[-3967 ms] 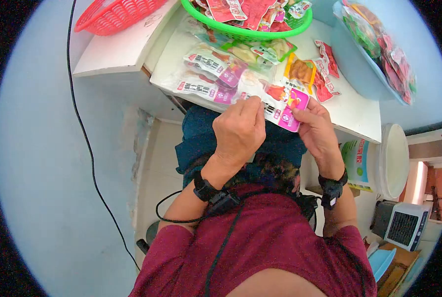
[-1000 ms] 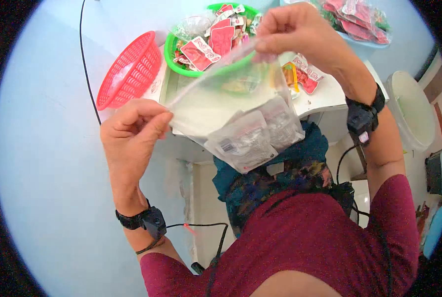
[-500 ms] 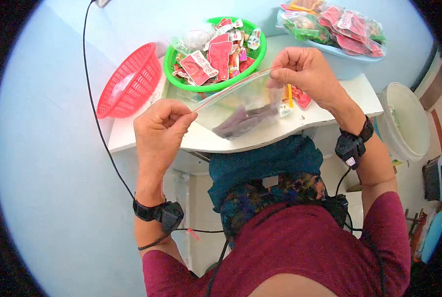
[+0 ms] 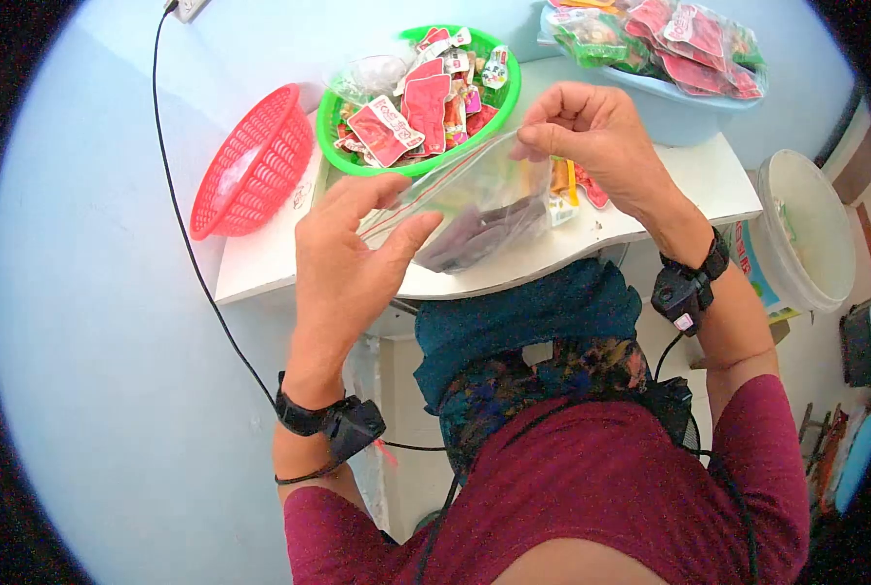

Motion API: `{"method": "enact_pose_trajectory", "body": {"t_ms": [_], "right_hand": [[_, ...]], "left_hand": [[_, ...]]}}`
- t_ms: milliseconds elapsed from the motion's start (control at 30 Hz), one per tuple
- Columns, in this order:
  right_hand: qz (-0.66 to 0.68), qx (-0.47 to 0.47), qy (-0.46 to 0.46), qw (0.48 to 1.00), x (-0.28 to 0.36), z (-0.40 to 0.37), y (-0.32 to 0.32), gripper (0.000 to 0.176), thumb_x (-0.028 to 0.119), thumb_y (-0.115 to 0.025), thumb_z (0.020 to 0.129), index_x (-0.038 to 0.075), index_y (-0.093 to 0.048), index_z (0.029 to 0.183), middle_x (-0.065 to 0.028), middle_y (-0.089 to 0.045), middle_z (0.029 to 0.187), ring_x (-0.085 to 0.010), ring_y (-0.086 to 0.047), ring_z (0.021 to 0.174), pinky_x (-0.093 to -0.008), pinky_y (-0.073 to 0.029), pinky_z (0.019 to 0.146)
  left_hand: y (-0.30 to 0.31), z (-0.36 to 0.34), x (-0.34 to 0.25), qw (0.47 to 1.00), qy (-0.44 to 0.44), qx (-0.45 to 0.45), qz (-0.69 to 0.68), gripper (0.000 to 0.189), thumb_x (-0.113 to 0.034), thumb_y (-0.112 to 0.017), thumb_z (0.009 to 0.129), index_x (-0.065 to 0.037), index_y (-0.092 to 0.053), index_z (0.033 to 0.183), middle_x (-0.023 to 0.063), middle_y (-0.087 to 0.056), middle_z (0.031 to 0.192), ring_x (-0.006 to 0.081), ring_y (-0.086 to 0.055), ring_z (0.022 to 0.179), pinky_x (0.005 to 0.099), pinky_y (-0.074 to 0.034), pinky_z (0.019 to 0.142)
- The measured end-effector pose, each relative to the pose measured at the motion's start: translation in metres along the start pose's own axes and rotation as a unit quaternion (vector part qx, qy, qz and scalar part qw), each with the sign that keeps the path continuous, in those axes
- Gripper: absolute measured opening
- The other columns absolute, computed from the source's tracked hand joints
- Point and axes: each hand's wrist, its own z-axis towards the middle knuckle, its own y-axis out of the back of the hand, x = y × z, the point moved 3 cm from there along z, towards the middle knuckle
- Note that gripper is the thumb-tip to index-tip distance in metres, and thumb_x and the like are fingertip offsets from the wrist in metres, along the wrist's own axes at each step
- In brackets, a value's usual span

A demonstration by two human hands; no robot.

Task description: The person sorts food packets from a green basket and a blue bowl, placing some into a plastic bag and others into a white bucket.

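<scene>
A clear zip-lock bag [image 4: 509, 180] with a red line along its mouth hangs tilted over the front of the white table. Dark purplish pieces [image 4: 479, 232] lie in its lower part; their kind I cannot make out. My right hand [image 4: 601, 141] pinches the bag's upper right corner between thumb and fingers. At the other end of the mouth, my left hand [image 4: 353, 249] has thumb and fingers spread apart around the bag's left corner, not pinched on it. Behind the bag, a yellow-and-white packet [image 4: 563, 195] and a red packet [image 4: 592, 185] lie on the table.
A green basket [image 4: 333, 151] heaped with red and white snack packets stands behind the bag. To its left, a red basket [image 4: 270, 166] leans on its side. A blue basin [image 4: 665, 102] of bagged packets sits back right. A white bucket [image 4: 831, 234] stands right of the table [image 4: 718, 185].
My left hand has opened from its pinch and moved right along the bag's mouth. The mouth has gone from taut to slacker. My right hand keeps its pinch, shifted slightly left.
</scene>
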Motion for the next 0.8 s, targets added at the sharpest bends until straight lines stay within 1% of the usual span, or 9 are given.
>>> {"method": "enact_pose_trajectory", "body": {"t_ms": [100,200,333,433,500,533,600,700,800], "right_hand": [[-0.002,-0.004,0.005,1.000,-0.002,-0.001,0.002,0.012,0.011,-0.069,0.086,0.001,-0.067,0.090,-0.0060,-0.069,0.081,-0.0096,-0.065,0.075,-0.0227,-0.052,0.069],[-0.017,0.013,-0.017,1.000,-0.001,-0.005,0.006,0.012,0.013,-0.066,0.090,0.001,-0.064,0.092,-0.0054,-0.069,0.085,-0.0088,-0.065,0.079,-0.0221,-0.051,0.073],[-0.011,-0.005,0.003,1.000,-0.003,-0.007,0.007,0.014,0.014,-0.069,0.088,0.001,-0.067,0.092,-0.0030,-0.068,0.082,-0.0069,-0.062,0.074,-0.0210,-0.050,0.067],[0.000,-0.010,0.005,1.000,-0.006,-0.010,0.008,0.015,0.016,-0.069,0.088,0.002,-0.068,0.092,-0.0013,-0.068,0.081,-0.0058,-0.060,0.071,-0.0205,-0.048,0.064],[0.023,-0.018,0.020,0.999,-0.011,-0.011,0.007,0.016,0.018,-0.070,0.088,0.002,-0.068,0.092,-0.0003,-0.067,0.081,-0.0051,-0.059,0.070,-0.0200,-0.047,0.062],[0.031,-0.010,0.000,0.999,-0.014,-0.012,0.007,0.016,0.017,-0.070,0.088,0.002,-0.067,0.093,-0.0002,-0.066,0.083,-0.0054,-0.059,0.073,-0.0202,-0.047,0.066],[0.047,0.003,-0.040,0.998,-0.017,-0.014,0.009,0.015,0.016,-0.069,0.089,0.002,-0.066,0.095,0.0000,-0.064,0.087,-0.0059,-0.058,0.079,-0.0206,-0.048,0.073],[0.035,0.014,-0.075,0.996,-0.011,-0.017,0.007,0.014,0.014,-0.071,0.087,0.002,-0.067,0.093,-0.0007,-0.065,0.089,-0.0065,-0.059,0.080,-0.0211,-0.048,0.073],[-0.004,0.007,-0.030,1.000,-0.019,-0.015,0.009,0.017,0.021,-0.073,0.086,0.005,-0.070,0.088,0.0022,-0.066,0.075,-0.0020,-0.057,0.067,-0.0175,-0.042,0.055]], "left_hand": [[-0.007,0.005,-0.001,1.000,0.012,0.002,0.002,0.018,-0.008,-0.076,0.077,0.000,-0.070,0.093,0.0079,-0.069,0.087,0.0143,-0.063,0.079,0.0285,-0.050,0.073],[-0.012,0.006,0.002,0.999,0.039,0.001,-0.016,0.013,-0.007,-0.075,0.078,0.001,-0.071,0.088,0.0062,-0.069,0.081,0.0130,-0.062,0.077,0.0273,-0.049,0.072],[-0.013,0.006,0.005,0.995,0.075,0.007,-0.067,0.011,-0.007,-0.076,0.078,0.000,-0.071,0.085,0.0043,-0.069,0.080,0.0107,-0.061,0.076,0.0259,-0.048,0.071],[-0.015,0.007,0.011,0.989,0.088,0.012,-0.116,0.010,-0.005,-0.076,0.077,0.001,-0.068,0.078,0.0027,-0.064,0.070,0.0087,-0.057,0.067,0.0246,-0.046,0.064],[-0.014,0.007,0.012,0.988,0.095,0.033,-0.113,0.008,-0.004,-0.075,0.078,-0.001,-0.069,0.080,0.0014,-0.066,0.075,0.0085,-0.058,0.072,0.0241,-0.047,0.068],[-0.014,0.007,0.012,0.988,0.099,0.044,-0.111,0.007,-0.004,-0.075,0.078,-0.001,-0.069,0.080,0.0008,-0.066,0.078,0.0084,-0.059,0.074,0.0238,-0.047,0.070],[-0.014,0.008,0.012,0.987,0.104,0.051,-0.115,0.007,-0.003,-0.075,0.078,-0.002,-0.068,0.079,0.0005,-0.066,0.077,0.0082,-0.058,0.074,0.0236,-0.047,0.070],[-0.013,0.007,0.011,0.984,0.112,0.058,-0.125,0.008,-0.003,-0.076,0.077,-0.002,-0.068,0.079,0.0002,-0.065,0.077,0.0080,-0.058,0.073,0.0234,-0.047,0.070],[-0.013,0.005,0.013,0.983,0.116,0.063,-0.129,0.008,-0.003,-0.076,0.077,-0.002,-0.068,0.079,0.0000,-0.065,0.077,0.0079,-0.058,0.073,0.0231,-0.047,0.070]]}}
